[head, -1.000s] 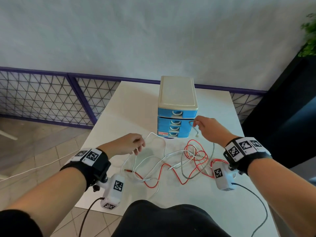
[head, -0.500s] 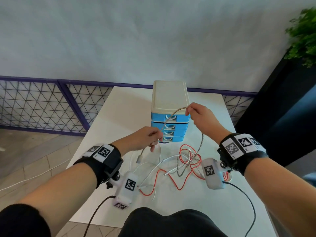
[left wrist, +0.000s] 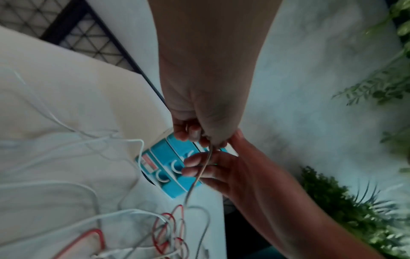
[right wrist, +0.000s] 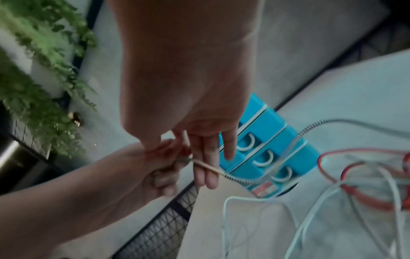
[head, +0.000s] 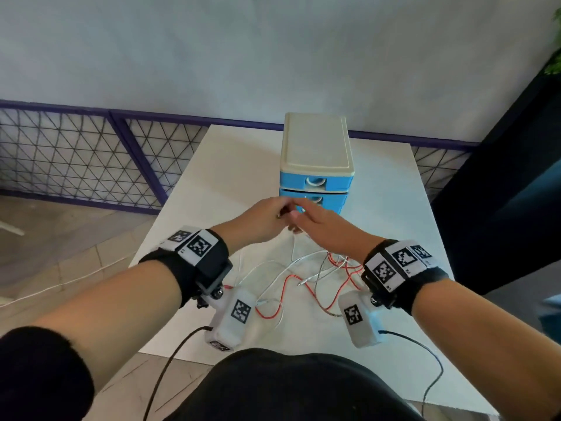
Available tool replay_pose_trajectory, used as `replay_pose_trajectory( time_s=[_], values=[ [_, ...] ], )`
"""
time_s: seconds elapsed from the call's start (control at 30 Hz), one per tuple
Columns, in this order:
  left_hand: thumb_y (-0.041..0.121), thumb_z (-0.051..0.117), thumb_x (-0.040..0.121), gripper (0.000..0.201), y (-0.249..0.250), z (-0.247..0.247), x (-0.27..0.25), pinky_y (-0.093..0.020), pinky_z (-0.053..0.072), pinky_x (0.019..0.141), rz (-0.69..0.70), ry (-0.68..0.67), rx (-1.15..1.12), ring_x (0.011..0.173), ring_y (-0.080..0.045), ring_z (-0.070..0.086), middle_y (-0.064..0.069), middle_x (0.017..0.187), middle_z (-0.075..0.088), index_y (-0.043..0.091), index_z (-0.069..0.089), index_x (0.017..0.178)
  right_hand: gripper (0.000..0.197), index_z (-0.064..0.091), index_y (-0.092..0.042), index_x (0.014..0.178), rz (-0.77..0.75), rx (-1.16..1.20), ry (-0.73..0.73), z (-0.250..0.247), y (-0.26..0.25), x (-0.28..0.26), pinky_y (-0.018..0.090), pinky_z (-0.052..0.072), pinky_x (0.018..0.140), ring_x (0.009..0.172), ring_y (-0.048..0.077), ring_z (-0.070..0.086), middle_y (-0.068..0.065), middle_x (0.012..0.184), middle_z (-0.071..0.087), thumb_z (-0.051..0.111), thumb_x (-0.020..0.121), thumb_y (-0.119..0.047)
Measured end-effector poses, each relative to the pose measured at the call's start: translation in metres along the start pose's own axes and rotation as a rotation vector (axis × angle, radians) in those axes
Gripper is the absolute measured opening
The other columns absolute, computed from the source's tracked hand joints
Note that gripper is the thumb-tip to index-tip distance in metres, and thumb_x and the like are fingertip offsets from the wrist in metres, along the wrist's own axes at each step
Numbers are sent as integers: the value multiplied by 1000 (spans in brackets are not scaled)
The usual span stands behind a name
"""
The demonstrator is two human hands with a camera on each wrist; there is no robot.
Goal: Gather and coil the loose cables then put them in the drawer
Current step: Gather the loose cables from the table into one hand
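A blue drawer unit with a cream top stands on the white table, all drawers closed. My two hands meet just in front of it. My left hand pinches the grey braided cable between curled fingers. My right hand touches the left, its fingers straight, and the cable runs across them. The rest of the grey cable drops into a tangle with a red cable and white cables on the table below my wrists.
A purple-framed mesh fence runs behind the table's left and back. Dark furniture and a green plant stand at the right. Black cords hang from my wrist cameras over the table's near edge.
The right hand held the grey cable in a raised arc beside the drawer top; it has dropped and met the left hand in front of the drawers. The left hand has moved forward.
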State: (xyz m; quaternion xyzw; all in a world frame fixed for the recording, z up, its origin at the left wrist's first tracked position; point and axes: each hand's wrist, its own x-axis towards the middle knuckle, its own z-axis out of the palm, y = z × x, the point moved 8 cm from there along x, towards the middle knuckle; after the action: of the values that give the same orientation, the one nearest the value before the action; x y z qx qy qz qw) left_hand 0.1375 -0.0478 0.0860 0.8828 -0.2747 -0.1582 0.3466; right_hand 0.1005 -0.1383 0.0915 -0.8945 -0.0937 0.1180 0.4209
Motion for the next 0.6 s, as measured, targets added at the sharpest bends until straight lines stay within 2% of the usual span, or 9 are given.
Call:
replay_pose_trajectory(
  time_s=[0.07, 0.1, 0.17, 0.23, 0.33, 0.4, 0.47, 0.53, 0.6],
  values=[
    [2, 37, 90, 16, 8, -3, 4, -20, 45, 59, -33, 93, -222, 68, -16, 56, -1, 74, 59, 5, 50, 98, 35, 40, -26, 133, 33, 83, 18, 2, -7, 3, 23, 50, 68, 69, 21, 63, 7, 81, 63, 37, 101, -40],
    [3, 34, 92, 13, 7, -4, 4, -23, 46, 55, -84, 147, -335, 64, -16, 53, -2, 75, 54, 6, 45, 97, 35, 42, -26, 131, 64, 59, 41, -2, -4, 3, 26, 48, 62, 64, 20, 57, 9, 79, 59, 38, 100, -42],
    [13, 30, 99, 11, -4, 1, 2, -31, 48, 56, -177, 209, -499, 59, -17, 53, -4, 80, 52, 11, 40, 96, 34, 55, -18, 119, 98, -85, 84, -15, 6, 0, 28, 41, 60, 61, 16, 48, 8, 80, 58, 39, 100, -42],
    [17, 32, 99, 15, -15, 14, 0, -32, 49, 57, -199, 180, -418, 58, -18, 54, -3, 80, 56, 18, 44, 89, 35, 63, -11, 100, 100, -168, 158, -33, 19, -7, 23, 35, 56, 59, 11, 45, -1, 74, 55, 39, 101, -37],
    [11, 45, 88, 15, -26, 52, -11, -26, 50, 53, -164, -68, -109, 52, -14, 56, -6, 75, 64, 16, 57, 81, 33, 60, -15, 88, 165, -101, 320, -65, 39, -26, 19, 30, 49, 55, 11, 42, -7, 65, 47, 36, 102, -33],
    [12, 51, 85, 14, -34, 96, -31, -21, 50, 51, -167, -408, -22, 49, -12, 58, -9, 73, 68, 8, 64, 87, 33, 58, -17, 84, 191, -86, 382, -78, 48, -39, 17, 30, 46, 51, 11, 38, -5, 62, 45, 36, 102, -34],
    [25, 59, 82, 19, -45, 134, -61, -21, 50, 53, -176, -698, 110, 51, -14, 60, -11, 72, 71, 6, 64, 84, 33, 59, -19, 83, 203, -107, 372, -81, 52, -49, 19, 31, 46, 52, 15, 38, 1, 62, 45, 37, 101, -36],
    [40, 65, 76, 30, -58, 156, -80, -22, 45, 53, -170, -784, 321, 50, -13, 57, -3, 62, 64, 10, 60, 79, 33, 60, -19, 85, 226, -118, 337, -81, 56, -57, 24, 33, 49, 55, 16, 39, 3, 64, 45, 38, 101, -38],
    [33, 64, 75, 27, -61, 167, -90, -26, 37, 55, -85, -750, 583, 59, -17, 52, 3, 64, 49, 11, 55, 88, 34, 60, -18, 87, 240, -93, 313, -78, 60, -65, 25, 33, 48, 51, 14, 37, 0, 61, 44, 38, 100, -39]
  ],
)
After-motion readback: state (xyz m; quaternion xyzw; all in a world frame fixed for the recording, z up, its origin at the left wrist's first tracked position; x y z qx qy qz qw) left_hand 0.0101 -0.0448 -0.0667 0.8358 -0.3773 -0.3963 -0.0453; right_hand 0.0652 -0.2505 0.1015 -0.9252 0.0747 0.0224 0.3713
